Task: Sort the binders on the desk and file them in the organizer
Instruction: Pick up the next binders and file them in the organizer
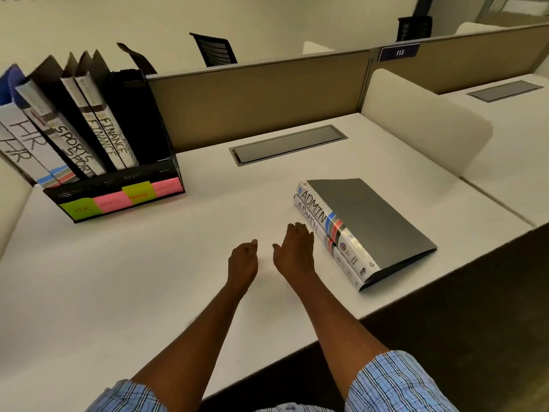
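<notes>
Two grey binders marked ADMIN lie stacked flat on the white desk point(148, 278), the top binder point(368, 221) over the lower one point(332, 254), spines facing me. A black mesh organizer point(118, 185) stands at the back left with coloured sticky labels on its front. Inside it lean two HR binders point(23, 144), two SPORTS binders point(71, 144) and two FINANCE binders point(107, 132); its rightmost slot holds no binder. My left hand point(242, 260) and my right hand point(295, 251) hover over the desk with relaxed fingers, holding nothing. The right hand is just left of the ADMIN spines.
A grey cable hatch point(288, 144) is set into the desk behind the binders. A tan partition point(261, 96) runs along the back and a cream divider point(421, 120) bounds the right side. The desk's front edge drops off at right.
</notes>
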Available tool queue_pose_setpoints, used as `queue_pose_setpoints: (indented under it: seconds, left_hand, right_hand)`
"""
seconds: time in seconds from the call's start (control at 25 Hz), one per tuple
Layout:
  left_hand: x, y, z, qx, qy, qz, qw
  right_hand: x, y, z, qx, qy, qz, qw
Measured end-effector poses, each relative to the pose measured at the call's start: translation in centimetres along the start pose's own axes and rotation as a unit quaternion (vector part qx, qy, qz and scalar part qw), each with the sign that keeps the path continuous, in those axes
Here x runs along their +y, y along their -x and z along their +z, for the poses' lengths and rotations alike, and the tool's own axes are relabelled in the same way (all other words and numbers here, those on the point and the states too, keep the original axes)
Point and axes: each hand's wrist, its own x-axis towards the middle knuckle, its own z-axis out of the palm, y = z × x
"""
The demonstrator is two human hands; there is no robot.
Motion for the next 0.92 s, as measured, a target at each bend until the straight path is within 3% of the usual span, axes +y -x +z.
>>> queue_pose_setpoints:
  seconds: [0.48,0.64,0.76,0.92]
  left_hand:
    - [4.0,-1.5,9.1,-0.062,0.185,-0.141,0.971]
    - [5.8,-1.7,12.1,-0.086,0.207,-0.174,0.959]
    - [6.8,-2.0,13.5,-0.087,0.201,-0.193,0.956]
    - [7.2,-2.4,14.3,-0.102,0.191,-0.189,0.958]
  right_hand:
    - [7.6,-3.1,-4.4,0.072,0.010,0.014,0.997]
    - [9.9,-3.9,-6.6,0.005,0.096,0.069,0.993]
    - [10.9,-4.2,-7.0,-0.062,0.115,0.113,0.985]
    - [11.3,-4.4,-6.7,-0.093,0.132,0.123,0.979]
